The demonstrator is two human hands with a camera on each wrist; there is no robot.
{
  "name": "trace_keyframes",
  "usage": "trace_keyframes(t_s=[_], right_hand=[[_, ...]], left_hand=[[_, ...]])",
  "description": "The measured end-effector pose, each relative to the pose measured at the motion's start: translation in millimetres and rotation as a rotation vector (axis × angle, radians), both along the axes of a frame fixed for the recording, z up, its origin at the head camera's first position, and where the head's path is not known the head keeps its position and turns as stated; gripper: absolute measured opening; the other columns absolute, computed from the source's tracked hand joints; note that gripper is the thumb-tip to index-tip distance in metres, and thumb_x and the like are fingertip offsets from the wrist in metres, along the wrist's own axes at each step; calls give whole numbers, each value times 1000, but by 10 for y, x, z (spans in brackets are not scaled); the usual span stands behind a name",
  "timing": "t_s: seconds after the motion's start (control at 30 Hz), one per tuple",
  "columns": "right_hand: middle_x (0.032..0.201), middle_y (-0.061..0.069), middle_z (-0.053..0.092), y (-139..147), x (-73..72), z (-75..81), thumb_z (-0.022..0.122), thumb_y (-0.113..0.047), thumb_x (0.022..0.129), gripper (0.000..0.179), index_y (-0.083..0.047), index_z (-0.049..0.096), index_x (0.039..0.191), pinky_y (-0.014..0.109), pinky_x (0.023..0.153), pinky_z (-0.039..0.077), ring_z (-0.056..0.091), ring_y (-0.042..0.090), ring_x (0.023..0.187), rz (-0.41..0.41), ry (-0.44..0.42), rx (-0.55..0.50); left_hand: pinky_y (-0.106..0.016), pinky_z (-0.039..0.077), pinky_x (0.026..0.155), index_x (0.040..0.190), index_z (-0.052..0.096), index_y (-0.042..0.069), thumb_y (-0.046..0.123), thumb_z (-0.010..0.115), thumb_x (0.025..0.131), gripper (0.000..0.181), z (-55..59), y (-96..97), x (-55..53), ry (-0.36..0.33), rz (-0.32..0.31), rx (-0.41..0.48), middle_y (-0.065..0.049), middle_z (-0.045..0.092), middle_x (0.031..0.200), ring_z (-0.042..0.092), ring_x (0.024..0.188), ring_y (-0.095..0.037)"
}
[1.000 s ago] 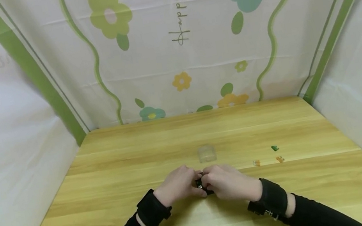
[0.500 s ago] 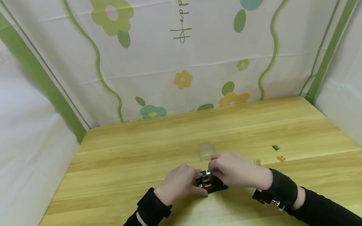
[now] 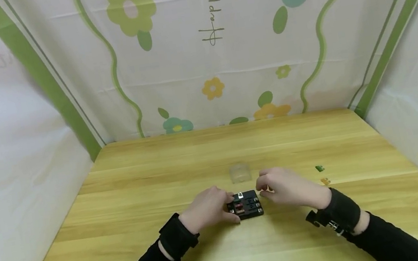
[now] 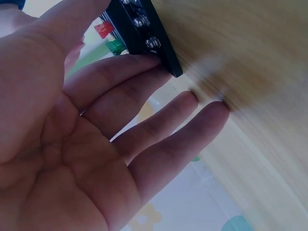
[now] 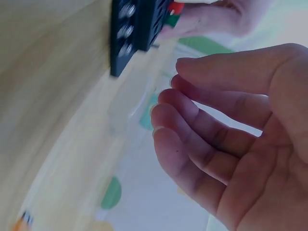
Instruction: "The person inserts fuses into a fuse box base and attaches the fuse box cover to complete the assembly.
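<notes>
Altogether, two hands [image 3: 210, 208] [image 3: 291, 188] flank one fuse block [image 3: 250, 206].

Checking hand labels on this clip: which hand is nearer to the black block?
Left. The left hand grips the left end of the black block with thumb and fingers; the right hand is apart from it, off its right side.

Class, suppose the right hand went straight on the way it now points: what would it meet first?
Probably the clear plastic cover, which lies roughly ahead of the right hand. The black fuse block sits close beside that line, so with height unclear, its corner might be brushed first.
</notes>
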State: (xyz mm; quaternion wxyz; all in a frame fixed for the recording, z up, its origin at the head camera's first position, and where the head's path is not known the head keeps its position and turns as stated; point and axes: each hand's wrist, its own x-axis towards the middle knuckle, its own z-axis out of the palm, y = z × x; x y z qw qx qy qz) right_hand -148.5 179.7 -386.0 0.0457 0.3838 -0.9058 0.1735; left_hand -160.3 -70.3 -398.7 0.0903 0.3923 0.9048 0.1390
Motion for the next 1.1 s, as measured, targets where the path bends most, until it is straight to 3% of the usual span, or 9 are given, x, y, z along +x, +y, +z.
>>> trace_keyframes(t_s=[0.13, 0.2, 0.4, 0.77, 0.97, 1.1], right_hand=[[86, -3, 62, 157, -42, 12, 74, -2, 85, 10, -8, 74, 92, 27, 65, 49, 59, 11, 75, -34, -7, -15], [85, -4, 62, 228, -61, 30, 74, -2, 85, 9, -9, 73, 91, 28, 64, 48, 59, 12, 75, -65, 4, -12], [86, 0, 65, 436, -128, 91, 74, 1, 83, 13, -9, 73, 91, 30, 65, 49, 59, 12, 75, -127, 6, 1], [85, 0, 65, 778, -192, 70, 78, 8, 77, 19, -6, 77, 90, 29, 64, 51, 61, 14, 73, -55, 2, -21], [86, -4, 67, 902, -174, -7, 83, -1, 76, 17, -10, 79, 91, 29, 64, 51, 61, 12, 75, -22, -49, 24], [84, -6, 66, 972, -175, -76, 83, -4, 77, 15, -12, 80, 89, 28, 64, 50, 61, 10, 74, -16, -48, 31]], left_hand=[[-23, 48, 74, 109, 76, 7, 44, 82, 78, 49, 8, 1, 8, 9, 7, -24, -7, 65, 123, 65, 82, -11], [-23, 48, 77, 109, 76, 7, 45, 81, 78, 49, 9, -1, 15, 9, 8, -26, -8, 64, 126, 67, 94, -17], [-24, 49, 79, 108, 76, 6, 44, 81, 78, 48, 8, -4, 21, 9, 4, -25, -9, 63, 126, 66, 87, -12], [-29, 50, 86, 115, 73, 5, 44, 81, 79, 54, 2, -11, 18, 19, 6, -36, -8, 63, 126, 66, 101, -19], [-28, 51, 83, 115, 73, 4, 43, 81, 79, 54, 14, -17, 19, 14, 2, -19, -9, 64, 125, 67, 95, -18], [-26, 50, 81, 116, 73, 5, 44, 81, 78, 55, -3, -18, 10, 18, 2, -19, -9, 64, 126, 66, 78, -11]])
